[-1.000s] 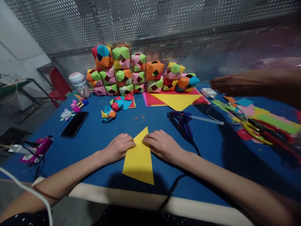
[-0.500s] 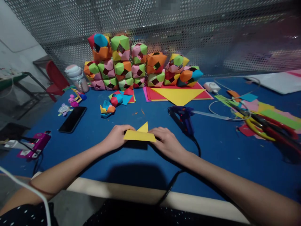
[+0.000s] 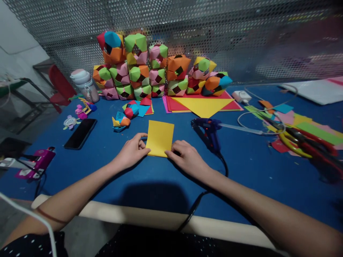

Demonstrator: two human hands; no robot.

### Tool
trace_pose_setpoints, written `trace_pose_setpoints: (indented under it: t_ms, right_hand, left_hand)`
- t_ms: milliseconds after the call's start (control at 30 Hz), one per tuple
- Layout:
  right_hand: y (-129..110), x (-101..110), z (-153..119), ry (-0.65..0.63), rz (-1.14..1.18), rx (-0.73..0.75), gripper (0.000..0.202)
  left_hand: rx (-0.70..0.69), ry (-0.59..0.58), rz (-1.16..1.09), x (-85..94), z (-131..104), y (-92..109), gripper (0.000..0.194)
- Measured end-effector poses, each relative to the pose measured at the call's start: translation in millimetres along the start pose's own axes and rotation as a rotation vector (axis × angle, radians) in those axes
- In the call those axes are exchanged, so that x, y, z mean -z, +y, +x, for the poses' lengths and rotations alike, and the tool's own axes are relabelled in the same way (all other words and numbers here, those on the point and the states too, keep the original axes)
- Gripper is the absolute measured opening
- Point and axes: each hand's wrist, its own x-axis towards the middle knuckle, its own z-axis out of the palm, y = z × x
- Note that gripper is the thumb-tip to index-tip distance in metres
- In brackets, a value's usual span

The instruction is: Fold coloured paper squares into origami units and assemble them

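A yellow square of paper (image 3: 160,137) stands out against the blue tabletop, its near edge folded or curled a little. My left hand (image 3: 133,150) grips its lower left corner, thumb at the near edge and fingers bent beside it. At the lower right corner my right hand (image 3: 187,155) holds the paper the same way, thumb on the near edge. Beyond the left hand sits a small folded paper piece (image 3: 121,122) in blue, orange and yellow. A dark blue glue gun (image 3: 210,130) lies to the right of the right hand.
Stacked folded paper balls (image 3: 139,76) line the back by a perforated metal screen. Coloured sheets (image 3: 184,105) lie at their foot. On the left are a phone (image 3: 81,134), a bottle (image 3: 85,85) and a purple power strip (image 3: 37,164); on the right, scissors (image 3: 294,142) and paper scraps (image 3: 318,134).
The yellow paper was folded over with a point sticking up behind; now it is opened out into a square facing me. Both hands have shifted to its lower corners.
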Motion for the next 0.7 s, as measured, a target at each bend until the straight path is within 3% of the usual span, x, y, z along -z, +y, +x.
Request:
trace_pose_setpoints:
  t_ms: [267,467,700]
  right_hand:
    - [3.7,-4.6,0.4,0.007,-0.057,0.007,0.026]
    - [3.7,-4.7,0.4,0.015,-0.051,0.014,0.025]
    - [4.8,-4.7,1.4,0.037,-0.105,0.042,0.025]
  left_hand:
    - [0.025,-0.051,0.009,5.6,-1.3,-2.3,0.052]
    - [0.029,-0.017,0.073,4.6,-5.6,1.7,0.05]
    - [0.005,0.011,0.115,1.9,-8.1,4.1,0.033]
